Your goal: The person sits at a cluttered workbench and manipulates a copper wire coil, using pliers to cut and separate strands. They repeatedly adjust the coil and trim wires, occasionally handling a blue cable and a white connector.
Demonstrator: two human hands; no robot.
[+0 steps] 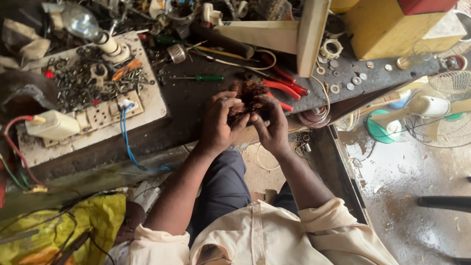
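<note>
Both your left hand (218, 125) and right hand (273, 128) pinch the copper wire bundle (247, 95) between curled fingers. Red-handled pliers (283, 88) lie just beyond your right fingers.

Cluttered dark workbench (196, 100) strewn with washers and tools, yellow box (382, 29) at its far edge, wet concrete floor (407, 181) right, white table fan (436, 110) standing there, daylight.

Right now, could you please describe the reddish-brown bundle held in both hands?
The bundle is a tangled clump of thin, coppery-brown strands, seemingly fine wire, frayed at its top. It sits above the workbench edge, clasped between the left hand and right hand, whose fingers hide its lower part. Red-handled pliers lie just behind.
</note>
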